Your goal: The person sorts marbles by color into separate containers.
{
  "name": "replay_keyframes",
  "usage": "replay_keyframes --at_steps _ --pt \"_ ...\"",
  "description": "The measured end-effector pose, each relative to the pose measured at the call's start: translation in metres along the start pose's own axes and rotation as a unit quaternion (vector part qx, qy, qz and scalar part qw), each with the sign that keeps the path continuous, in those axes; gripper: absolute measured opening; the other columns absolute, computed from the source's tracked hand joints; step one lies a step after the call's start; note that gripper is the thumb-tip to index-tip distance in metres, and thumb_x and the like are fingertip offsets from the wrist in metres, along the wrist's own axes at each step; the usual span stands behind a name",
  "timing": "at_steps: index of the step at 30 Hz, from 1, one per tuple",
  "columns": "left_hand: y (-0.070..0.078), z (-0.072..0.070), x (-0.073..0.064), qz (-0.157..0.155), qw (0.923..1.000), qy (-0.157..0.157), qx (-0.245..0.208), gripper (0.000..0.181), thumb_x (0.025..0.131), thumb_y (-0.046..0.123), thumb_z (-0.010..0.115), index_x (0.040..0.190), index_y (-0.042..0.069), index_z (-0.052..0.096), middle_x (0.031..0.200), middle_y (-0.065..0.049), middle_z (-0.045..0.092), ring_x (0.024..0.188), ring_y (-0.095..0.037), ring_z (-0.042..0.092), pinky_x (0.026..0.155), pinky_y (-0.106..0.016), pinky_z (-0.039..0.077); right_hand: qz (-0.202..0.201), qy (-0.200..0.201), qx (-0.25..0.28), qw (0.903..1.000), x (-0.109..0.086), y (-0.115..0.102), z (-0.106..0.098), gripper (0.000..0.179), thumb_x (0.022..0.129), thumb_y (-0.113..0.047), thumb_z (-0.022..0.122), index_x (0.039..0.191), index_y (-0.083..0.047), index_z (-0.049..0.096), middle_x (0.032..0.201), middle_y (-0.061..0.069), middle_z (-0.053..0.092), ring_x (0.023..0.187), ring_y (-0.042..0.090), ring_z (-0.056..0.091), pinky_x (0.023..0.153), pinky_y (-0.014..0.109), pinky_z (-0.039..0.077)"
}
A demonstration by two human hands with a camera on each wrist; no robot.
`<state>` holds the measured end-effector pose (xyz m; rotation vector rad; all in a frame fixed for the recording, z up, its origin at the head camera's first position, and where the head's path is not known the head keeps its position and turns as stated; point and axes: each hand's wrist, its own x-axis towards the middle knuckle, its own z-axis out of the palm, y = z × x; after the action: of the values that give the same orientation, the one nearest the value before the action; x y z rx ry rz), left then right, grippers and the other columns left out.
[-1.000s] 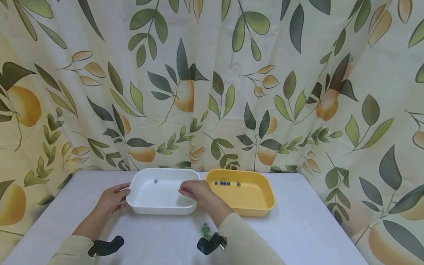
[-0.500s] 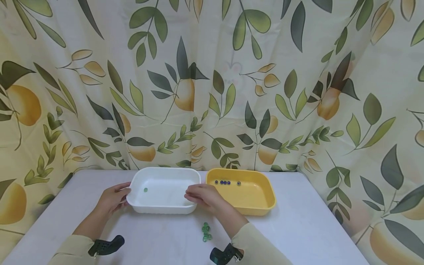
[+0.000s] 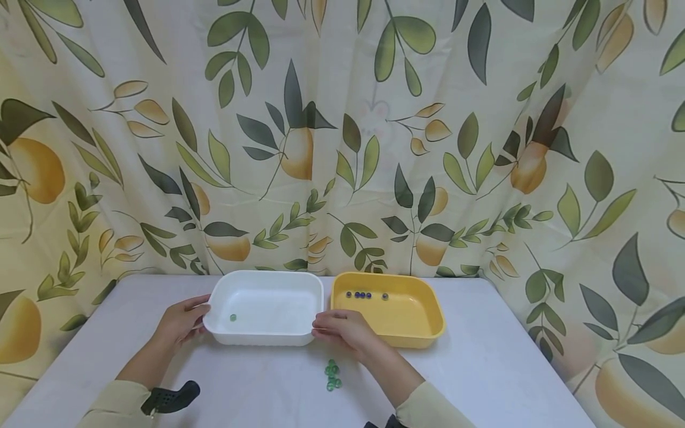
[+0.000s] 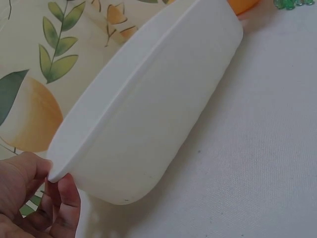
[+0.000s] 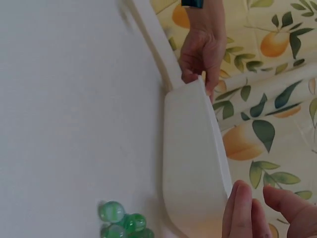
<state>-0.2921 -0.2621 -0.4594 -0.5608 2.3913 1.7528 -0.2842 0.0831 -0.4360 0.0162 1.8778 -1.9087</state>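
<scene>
A white plastic basin [image 3: 262, 339] stands at the left of the table with one green marble [image 3: 232, 317] on its floor. At its left end my left hand [image 3: 182, 321] pinches the rim between thumb and fingers, as the left wrist view [image 4: 49, 198] shows closely. Beside the basin's right end is my right hand [image 3: 342, 330]; in the right wrist view its fingers [image 5: 241, 210] are fairly straight, the thumb stands apart, and nothing shows between them. Several green marbles [image 3: 332, 374] lie clustered on the table in front of the basins.
A yellow basin [image 3: 398, 340] stands close to the right of the white one, partly behind my right hand, with several dark blue marbles [image 3: 363, 295] inside. A fruit-patterned curtain [image 3: 342, 178] hangs behind the white-covered table [image 3: 481, 368].
The green marble in the white basin has rolled left and then toward the front. My right hand has drawn back from over the basin to its right rim. My left hand keeps its place.
</scene>
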Motion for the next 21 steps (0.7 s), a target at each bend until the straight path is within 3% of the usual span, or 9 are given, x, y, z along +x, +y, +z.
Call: replay_keyframes --at_steps 10,21 --pt "0.000 0.000 -0.001 -0.003 1.0000 0.003 -0.002 0.049 0.101 0.018 0.051 0.145 -0.002 0.042 0.127 -0.029 0.055 0.074 -0.012 0.060 0.064 -0.024 0.054 0.005 -0.001 -0.016 0.9999 -0.024 0.013 -0.018 0.044 0.094 -0.015 0.066 0.128 0.011 0.056 0.116 0.020 0.068 0.091 0.014 0.072 0.085 0.026 0.057" --pt "-0.003 -0.001 0.003 -0.004 1.0000 0.003 -0.002 0.050 0.101 0.019 0.052 0.145 -0.001 0.042 0.126 -0.026 0.057 0.076 -0.013 0.060 0.066 -0.025 0.054 -0.013 0.006 -0.019 0.9997 -0.039 0.034 -0.033 0.041 0.093 -0.010 0.066 0.125 0.015 0.056 0.108 0.017 0.071 0.090 0.016 0.071 0.085 0.030 0.058"
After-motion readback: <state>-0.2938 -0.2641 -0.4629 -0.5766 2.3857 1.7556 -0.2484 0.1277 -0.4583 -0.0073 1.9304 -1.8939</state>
